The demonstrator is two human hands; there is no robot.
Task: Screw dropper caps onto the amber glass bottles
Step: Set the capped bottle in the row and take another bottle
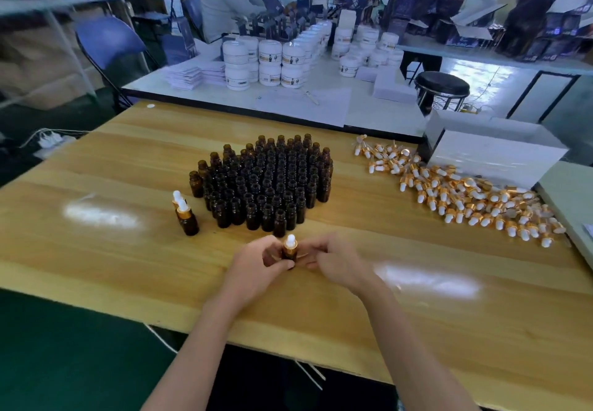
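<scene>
Left hand [256, 266] fingers are curled round a capped amber bottle [289, 255] near the wooden worktop's [128, 266] front edge. Whether anything is held by the blurred right hand [337, 266] cannot be told. Open bottles [266, 182] are massed behind, and dropper caps [465, 198] are heaped toward the right edge.

left hand [256, 264] gripping capped bottle [289, 251], right hand [335, 263] beside

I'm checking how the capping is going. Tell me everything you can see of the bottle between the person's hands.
The bottle is small, dark amber glass, upright, topped by a gold collar and white bulb. The left hand grips its body, hiding the base; the right hand's blurred fingers sit by the collar, contact unclear. Uncapped bottles stand behind it.
</scene>
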